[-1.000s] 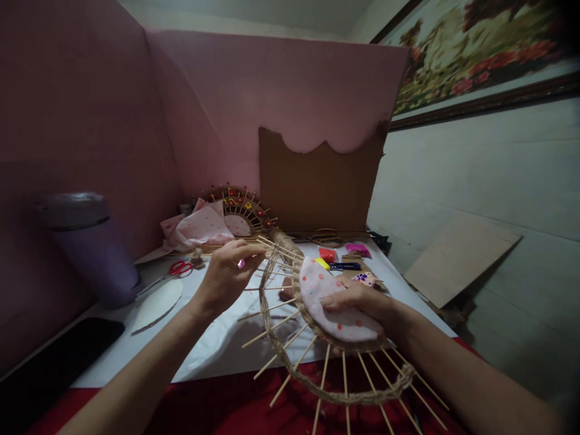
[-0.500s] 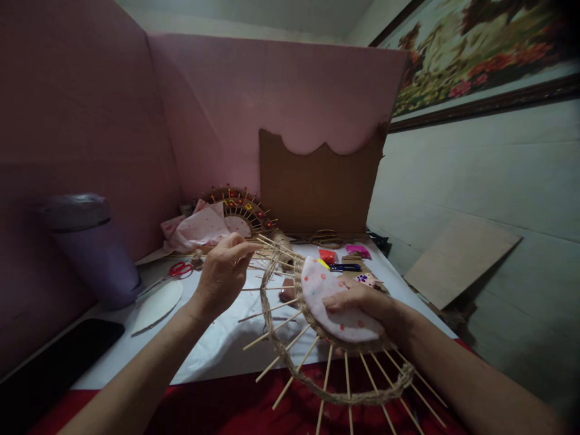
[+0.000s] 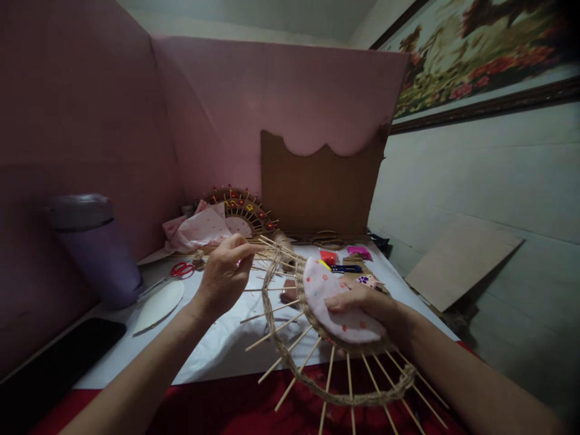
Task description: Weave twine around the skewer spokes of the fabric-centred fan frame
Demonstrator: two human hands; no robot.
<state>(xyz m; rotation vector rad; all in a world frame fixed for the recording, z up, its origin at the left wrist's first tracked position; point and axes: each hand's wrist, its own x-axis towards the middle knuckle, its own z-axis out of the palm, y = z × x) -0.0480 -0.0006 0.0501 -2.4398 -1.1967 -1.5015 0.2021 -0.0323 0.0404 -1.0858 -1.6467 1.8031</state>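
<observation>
A half-round fan of thin wooden sticks (image 3: 332, 368) spreads out from a padded, dotted fabric centre (image 3: 324, 299). My right hand (image 3: 362, 302) is closed on that centre, thumb on top and the other fingers mostly hidden beneath. Braided twine (image 3: 294, 368) runs in a curve across the sticks, and more twine edges the fabric. On the left, my left hand (image 3: 229, 269) is pinched shut, its fingertips at the outer ends of the upper sticks. Whatever lies between those fingertips is too small to make out.
Behind stand a finished-looking fan (image 3: 267, 223), dotted cloth (image 3: 203, 226) and a twine spool (image 3: 285, 248). Red-handled scissors (image 3: 182, 270), a white half-round piece (image 3: 158, 308), a purple tumbler (image 3: 97, 254) and a dark phone-like slab (image 3: 86, 350) lie left. A blue cutter (image 3: 347, 268) lies right.
The whole view has shifted very slightly to the right. Both hands keep almost the same pose, and the fan is still held in the right hand.
</observation>
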